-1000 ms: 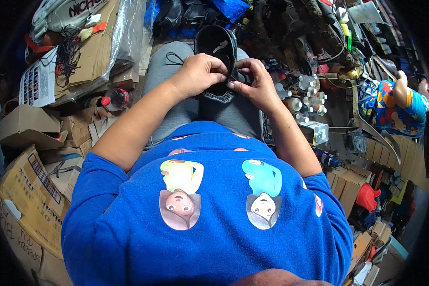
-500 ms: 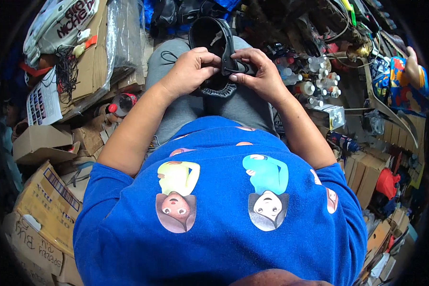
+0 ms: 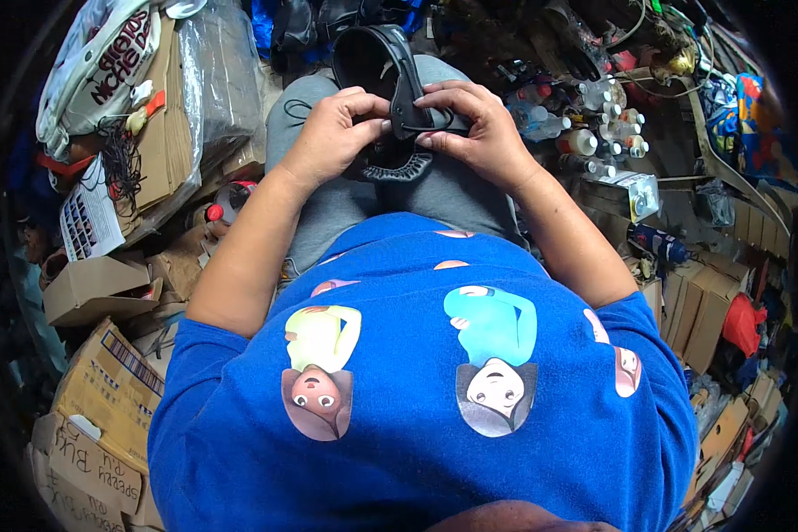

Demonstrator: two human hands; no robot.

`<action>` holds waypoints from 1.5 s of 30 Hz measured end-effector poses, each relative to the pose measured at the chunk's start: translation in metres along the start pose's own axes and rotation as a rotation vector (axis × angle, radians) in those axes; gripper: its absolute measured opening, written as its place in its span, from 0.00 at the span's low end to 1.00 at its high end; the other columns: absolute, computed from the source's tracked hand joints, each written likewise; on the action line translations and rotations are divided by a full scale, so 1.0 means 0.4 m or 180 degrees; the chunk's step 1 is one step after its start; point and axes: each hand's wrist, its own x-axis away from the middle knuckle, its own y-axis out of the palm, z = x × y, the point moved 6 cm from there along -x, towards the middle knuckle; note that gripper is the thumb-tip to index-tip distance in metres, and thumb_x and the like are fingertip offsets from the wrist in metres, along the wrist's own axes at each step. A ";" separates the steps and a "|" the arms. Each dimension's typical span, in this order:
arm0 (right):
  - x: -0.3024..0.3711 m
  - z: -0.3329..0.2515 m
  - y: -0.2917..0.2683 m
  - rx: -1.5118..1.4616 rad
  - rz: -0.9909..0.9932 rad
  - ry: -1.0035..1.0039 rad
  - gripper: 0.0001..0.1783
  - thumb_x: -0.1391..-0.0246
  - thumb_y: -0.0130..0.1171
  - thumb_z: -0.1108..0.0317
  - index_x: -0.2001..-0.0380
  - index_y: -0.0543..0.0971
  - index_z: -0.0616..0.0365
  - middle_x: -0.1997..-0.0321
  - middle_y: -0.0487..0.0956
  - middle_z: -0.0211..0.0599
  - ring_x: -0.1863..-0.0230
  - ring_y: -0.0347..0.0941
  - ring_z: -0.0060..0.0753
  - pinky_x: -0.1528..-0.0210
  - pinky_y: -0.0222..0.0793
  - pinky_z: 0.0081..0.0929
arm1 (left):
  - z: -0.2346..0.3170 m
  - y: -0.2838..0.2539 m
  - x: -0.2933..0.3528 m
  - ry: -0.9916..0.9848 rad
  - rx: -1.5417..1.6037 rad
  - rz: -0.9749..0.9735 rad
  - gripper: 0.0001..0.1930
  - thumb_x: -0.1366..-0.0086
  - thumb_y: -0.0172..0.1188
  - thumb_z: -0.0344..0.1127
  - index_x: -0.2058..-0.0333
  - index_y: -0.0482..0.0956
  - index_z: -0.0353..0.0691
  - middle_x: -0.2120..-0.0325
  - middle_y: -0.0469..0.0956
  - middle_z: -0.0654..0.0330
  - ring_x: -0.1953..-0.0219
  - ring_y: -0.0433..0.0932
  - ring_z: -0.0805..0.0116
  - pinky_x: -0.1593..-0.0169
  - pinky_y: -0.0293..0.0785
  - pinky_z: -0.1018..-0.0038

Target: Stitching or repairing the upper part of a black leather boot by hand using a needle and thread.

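Note:
On my lap lies a black leather shoe upper [image 3: 402, 89], its opening toward the far side and a puckered, stitched edge [image 3: 397, 170] toward me. My left hand [image 3: 339, 133] pinches it from the left, fingertips and thumb closed at the inner edge. From the right, my right hand [image 3: 477, 124] grips the side of the same piece between thumb and fingers. A dark cord passes near the right fingers; whether they hold it I cannot tell. A thin dark loop of cord [image 3: 298, 108] rests on my grey trousers left of the left hand.
To the right stand several small bottles [image 3: 625, 133] and a clear box [image 3: 625, 193]. Flat cardboard under clear plastic [image 3: 208, 80] leans at the left, near an open carton [image 3: 97, 288]. More cardboard boxes [image 3: 696, 301] are stacked at the right.
The shoe upper and both hands have shifted slightly left in the picture, while the surroundings shift too as the view turns a little. Both hands keep their hold.

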 end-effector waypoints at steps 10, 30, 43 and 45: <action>0.011 0.022 0.001 0.0090 0.0012 -0.0025 0.22 0.67 0.72 0.59 0.63 0.82 0.46 0.55 0.78 0.33 0.51 0.73 0.39 0.48 0.65 0.34 | -0.001 -0.004 -0.014 0.0250 -0.0284 0.0061 0.10 0.48 0.58 0.25 0.66 0.82 0.37 0.75 0.71 0.62 0.68 0.71 0.70 0.61 0.68 0.75; 0.004 0.033 0.007 -0.0027 -0.0074 0.0033 0.22 0.66 0.71 0.58 0.61 0.81 0.44 0.53 0.77 0.30 0.48 0.71 0.37 0.46 0.61 0.36 | -0.013 0.010 -0.025 0.0115 0.0122 0.0010 0.07 0.46 0.60 0.26 0.67 0.81 0.35 0.73 0.73 0.61 0.66 0.72 0.71 0.60 0.68 0.76; -0.005 0.024 0.000 -0.0439 -0.0419 0.0013 0.22 0.61 0.68 0.61 0.57 0.81 0.46 0.52 0.77 0.38 0.47 0.70 0.39 0.44 0.63 0.35 | -0.011 -0.009 -0.003 -0.0304 0.0151 0.0474 0.12 0.48 0.60 0.23 0.62 0.78 0.36 0.70 0.78 0.56 0.63 0.77 0.66 0.56 0.72 0.71; 0.000 0.047 0.003 -0.1440 -0.0476 0.0612 0.20 0.57 0.66 0.63 0.56 0.81 0.47 0.53 0.77 0.39 0.48 0.70 0.39 0.44 0.64 0.32 | 0.002 0.008 -0.014 -0.0301 0.0211 0.0411 0.13 0.48 0.60 0.24 0.61 0.77 0.36 0.69 0.78 0.55 0.62 0.77 0.65 0.56 0.73 0.71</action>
